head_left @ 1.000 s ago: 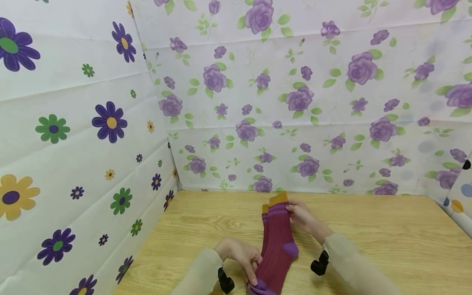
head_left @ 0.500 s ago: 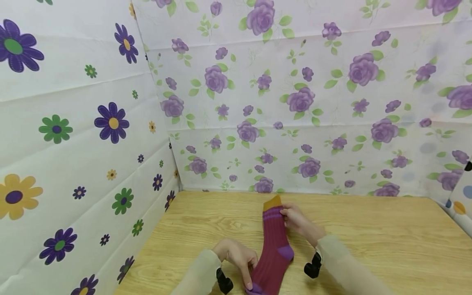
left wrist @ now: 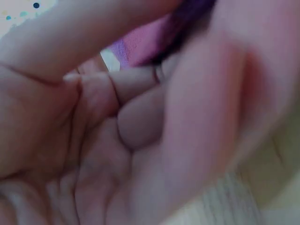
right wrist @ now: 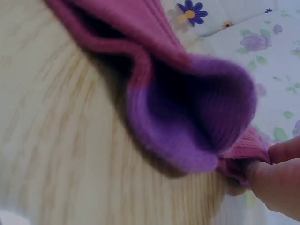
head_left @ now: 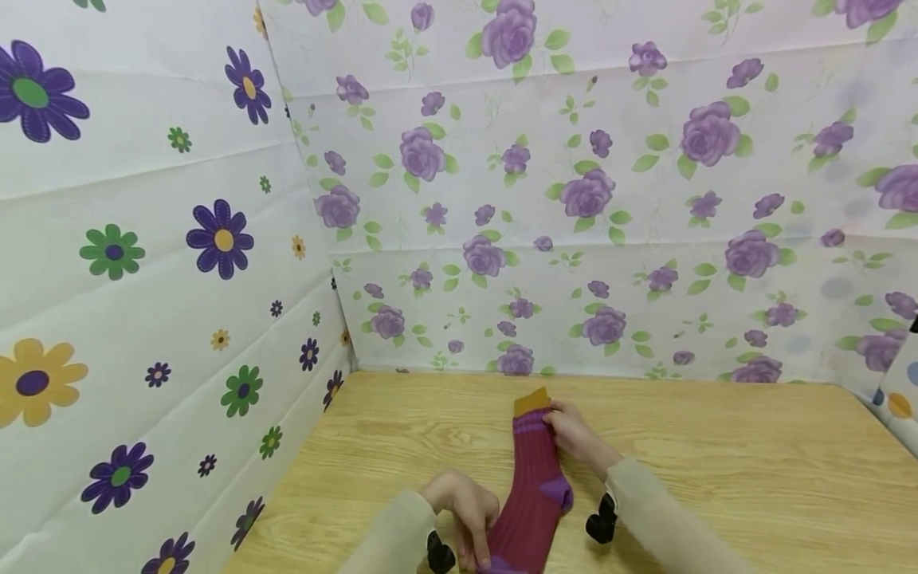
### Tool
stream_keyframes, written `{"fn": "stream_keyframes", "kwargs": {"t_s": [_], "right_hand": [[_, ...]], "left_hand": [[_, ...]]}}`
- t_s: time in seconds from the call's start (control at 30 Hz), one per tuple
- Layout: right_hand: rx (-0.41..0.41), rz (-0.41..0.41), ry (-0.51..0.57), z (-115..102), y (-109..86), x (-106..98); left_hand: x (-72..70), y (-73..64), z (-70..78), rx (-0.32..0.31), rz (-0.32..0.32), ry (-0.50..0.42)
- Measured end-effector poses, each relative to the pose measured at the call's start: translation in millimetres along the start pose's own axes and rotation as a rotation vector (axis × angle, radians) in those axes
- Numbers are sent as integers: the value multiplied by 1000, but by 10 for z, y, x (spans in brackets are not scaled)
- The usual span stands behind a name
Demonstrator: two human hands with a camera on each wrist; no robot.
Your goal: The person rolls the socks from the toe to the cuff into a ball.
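A pair of maroon ribbed socks (head_left: 527, 486) lies stacked at the front middle of the table, the upper one covering the lower in the head view. Orange cuffs (head_left: 531, 402) point toward the back wall; heels and toes are purple. My right hand (head_left: 576, 437) pinches the cuff end between thumb and fingers from the right side. At the toe end, my left hand (head_left: 468, 512) grips the purple tip, its index finger reaching down over it. In the right wrist view, the purple heel (right wrist: 229, 98) bulges, with dark gaps between the layers. Curled fingers mostly fill the left wrist view.
The wooden table (head_left: 717, 446) runs back to a rose-patterned cloth wall (head_left: 645, 263). A daisy-patterned cloth wall (head_left: 165, 319) closes off the left side. Each wrist wears a small black camera, such as the one by the right sleeve (head_left: 602, 520).
The upper sock's cuff has shifted left with my right hand and now covers the lower sock, which showed along the left edge before. My left hand stays at the toe.
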State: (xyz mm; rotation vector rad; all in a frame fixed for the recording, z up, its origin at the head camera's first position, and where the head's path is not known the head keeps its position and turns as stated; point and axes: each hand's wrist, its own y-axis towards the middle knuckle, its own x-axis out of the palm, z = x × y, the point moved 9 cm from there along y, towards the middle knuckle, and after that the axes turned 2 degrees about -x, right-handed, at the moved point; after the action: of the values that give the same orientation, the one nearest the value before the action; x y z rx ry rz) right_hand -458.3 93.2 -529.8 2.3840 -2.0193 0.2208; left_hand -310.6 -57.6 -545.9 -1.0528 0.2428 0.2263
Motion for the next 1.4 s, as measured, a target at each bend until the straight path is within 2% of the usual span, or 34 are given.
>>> {"fn": "stream_keyframes", "kwargs": {"t_s": [0.1,0.17,0.3,0.43,0.57,0.7,0.8,0.87,1.0,1.1,1.17,1.23,1.33,1.4], "right_hand": [[-30,19,-53,-34,-20,-18],[-50,41,-129,-82,-32,-45],[-87,62,-312,-170,-37,-97],[-128,76,-435,-236,-77,-133],[-212,84,-567,-322,-138,-140],[-339,68,-704,-441,-232,-87],[-419,52,-806,-516,-312,-22],[-462,30,-872,-555,-374,39],[-538,-55,-991,-574,-519,193],[-579,-119,-1081,-567,-652,300],[-590,-153,-1149,-553,-732,358],[-593,-167,-1236,-534,-800,398],[-593,-176,-1359,-499,-883,449],[-610,-190,-1402,-493,-946,497]], "left_hand": [[2,-1,-15,-43,5,26],[0,-10,-17,-61,9,30],[0,-10,20,-41,15,38],[-16,15,64,-24,36,45],[-23,41,94,-23,50,56],[-14,34,98,-44,73,41],[-33,-12,119,-52,143,60],[-62,-58,175,-33,229,146],[-130,-181,347,-14,476,452],[-159,-261,434,-42,630,593],[-161,-287,474,-39,680,629],[-152,-291,498,-15,702,653],[-128,-290,533,62,717,677],[-92,-293,556,131,701,668]]}}
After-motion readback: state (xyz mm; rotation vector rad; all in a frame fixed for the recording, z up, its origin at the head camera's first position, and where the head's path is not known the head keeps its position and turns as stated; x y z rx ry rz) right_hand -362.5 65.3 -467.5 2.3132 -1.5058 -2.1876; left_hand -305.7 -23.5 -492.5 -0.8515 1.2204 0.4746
